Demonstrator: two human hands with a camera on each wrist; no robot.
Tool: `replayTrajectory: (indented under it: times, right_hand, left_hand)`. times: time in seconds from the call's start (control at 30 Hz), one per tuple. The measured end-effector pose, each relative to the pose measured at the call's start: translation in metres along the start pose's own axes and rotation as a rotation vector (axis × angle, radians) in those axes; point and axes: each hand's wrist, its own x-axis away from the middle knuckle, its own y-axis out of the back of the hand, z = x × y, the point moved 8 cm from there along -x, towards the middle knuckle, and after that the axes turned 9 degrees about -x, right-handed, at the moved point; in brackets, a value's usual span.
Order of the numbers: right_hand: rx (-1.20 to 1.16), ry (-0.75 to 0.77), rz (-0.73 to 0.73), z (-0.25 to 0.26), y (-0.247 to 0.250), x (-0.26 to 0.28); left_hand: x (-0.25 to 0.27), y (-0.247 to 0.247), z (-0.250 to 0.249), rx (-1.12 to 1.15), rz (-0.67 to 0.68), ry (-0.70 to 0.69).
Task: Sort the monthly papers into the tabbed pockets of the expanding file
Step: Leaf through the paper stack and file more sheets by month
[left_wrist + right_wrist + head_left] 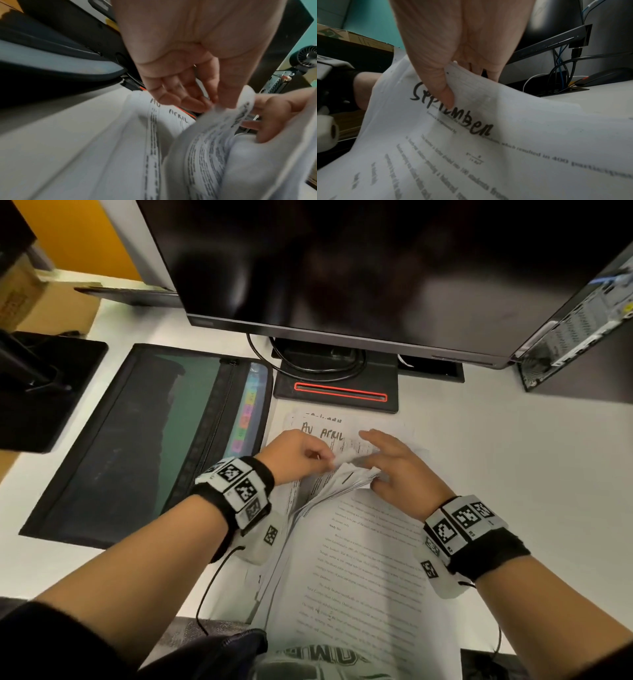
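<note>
The expanding file (144, 440) lies flat on the desk (496, 467) to the left of the paper stack (356, 559), its coloured tabs (245, 419) along the edge nearest the papers. The left hand (296, 455) pinches the raised top edges of several sheets at the stack's upper left. The right hand (399, 465), at the stack's upper right, holds a lifted bundle, thumb on top over the handwritten "September" sheet (488, 121) and fingers beneath. Beyond the stack's far end lies a sheet marked "April" (330, 433).

To do this step well, I would fan only the headed corners, read each month before parting a sheet, and free one page at a time so neighbours don't cling. The file looks closed and probably needs opening first.
</note>
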Motion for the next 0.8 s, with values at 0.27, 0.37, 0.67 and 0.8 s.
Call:
replayTrajectory:
  times: [0.27,0.37,0.67,0.8]
  right_hand:
    - [-0.06,-0.001,-0.002,0.014,-0.005,-0.003]
    - [-0.124,-0.141,0.019,0.006,-0.009,-0.004]
    - [-0.138,-0.041,-0.003,0.003,-0.007,0.0]
    - [-0.199,-0.038,-0.052,-0.002,-0.005,0.001]
  left_hand:
    - [-0.005,0.031,0.037,-0.309,-0.18,0.218]
    - [-0.015,0.025,0.045,-0.401,-0.101,0.29]
    - [-0.02,0.011,0.028,-0.594,-0.21,0.239]
    - [-0.016,0.007,0.02,-0.64,-0.236,0.219]
